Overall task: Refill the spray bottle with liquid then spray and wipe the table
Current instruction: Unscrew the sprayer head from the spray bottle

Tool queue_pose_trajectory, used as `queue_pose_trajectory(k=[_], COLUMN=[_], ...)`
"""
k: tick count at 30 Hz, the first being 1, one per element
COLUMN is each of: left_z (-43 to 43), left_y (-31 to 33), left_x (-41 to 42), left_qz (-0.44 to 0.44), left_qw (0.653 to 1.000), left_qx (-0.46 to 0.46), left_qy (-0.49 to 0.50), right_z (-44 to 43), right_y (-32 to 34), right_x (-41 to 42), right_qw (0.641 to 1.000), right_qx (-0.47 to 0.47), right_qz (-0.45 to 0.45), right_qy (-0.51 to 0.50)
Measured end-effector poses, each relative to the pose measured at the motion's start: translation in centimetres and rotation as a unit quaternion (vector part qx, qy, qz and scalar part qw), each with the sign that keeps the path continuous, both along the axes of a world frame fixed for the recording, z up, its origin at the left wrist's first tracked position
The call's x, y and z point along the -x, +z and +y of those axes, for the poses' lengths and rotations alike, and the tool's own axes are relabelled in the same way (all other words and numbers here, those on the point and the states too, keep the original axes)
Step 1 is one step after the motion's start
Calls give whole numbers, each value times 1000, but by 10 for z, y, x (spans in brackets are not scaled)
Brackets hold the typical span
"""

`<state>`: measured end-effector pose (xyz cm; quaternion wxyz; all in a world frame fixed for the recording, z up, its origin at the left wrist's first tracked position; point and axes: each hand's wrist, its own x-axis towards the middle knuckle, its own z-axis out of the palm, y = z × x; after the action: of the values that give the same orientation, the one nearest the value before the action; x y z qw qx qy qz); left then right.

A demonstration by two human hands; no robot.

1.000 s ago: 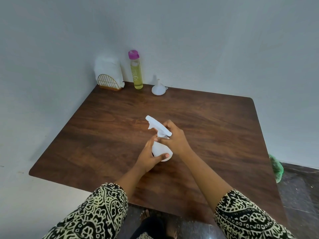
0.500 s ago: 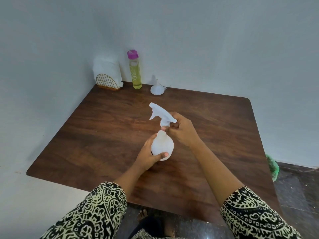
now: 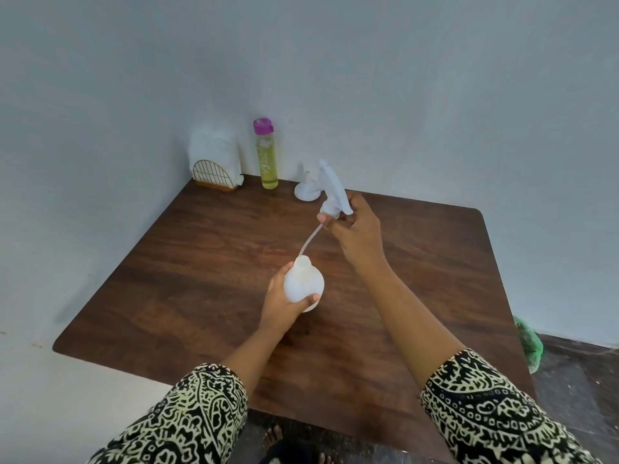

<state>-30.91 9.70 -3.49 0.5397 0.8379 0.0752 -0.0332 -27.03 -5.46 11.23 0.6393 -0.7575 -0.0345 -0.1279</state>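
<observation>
spray bottle (image 3: 303,284) upright, dip tube (image 3: 310,240) slanting up-right

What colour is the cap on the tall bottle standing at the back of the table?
Magenta-pink, on the tall bottle of yellow-green liquid; the head view shows it.

Soft, even daylight; wide-angle bending at edges; slight blur.

Black-and-cream paisley sleeves (image 3: 187,416)
</observation>
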Motion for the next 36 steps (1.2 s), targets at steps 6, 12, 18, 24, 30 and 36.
queue_pose_trajectory(k=[6, 12, 18, 24, 30, 36], left_z=[0, -2, 5, 13, 13, 19], left_y=[2, 25, 70, 88, 114, 129], left_x=[-2, 1, -14, -29, -38, -44], left_qz=[20, -79, -119, -60, -68, -62], left_qw=[1000, 991, 990, 997, 997, 997], left_qx=[-10, 76, 28, -15, -7, 0], left_qy=[10, 78, 68, 43, 37, 36], right_z=[2, 1, 0, -2, -4, 5], right_y=[4, 5, 7, 18, 32, 41], right_x=[-14, -24, -29, -33, -45, -68], right_qw=[998, 994, 991, 992, 992, 991], right_qx=[-43, -74, -93, -86, -100, -97], right_qz=[10, 29, 37, 24, 17, 50], right_qy=[-36, -70, -84, -89, -72, -82])
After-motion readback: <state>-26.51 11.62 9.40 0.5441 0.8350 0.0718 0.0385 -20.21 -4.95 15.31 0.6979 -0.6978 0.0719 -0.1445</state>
